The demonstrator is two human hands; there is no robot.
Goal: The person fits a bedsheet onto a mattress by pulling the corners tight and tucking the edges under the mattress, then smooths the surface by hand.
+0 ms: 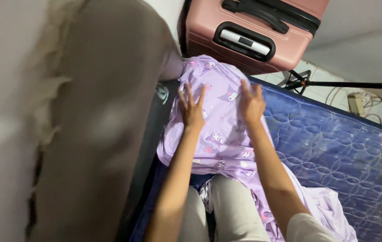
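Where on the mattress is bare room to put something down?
The blue quilted mattress is bare right of the lilac sheet, out to its far edge. Crowded: the corner by the pink suitcase, where the left hand and right hand press the sheet.

Sheet (220,134) on mattress (334,148), suitcase (249,31) behind
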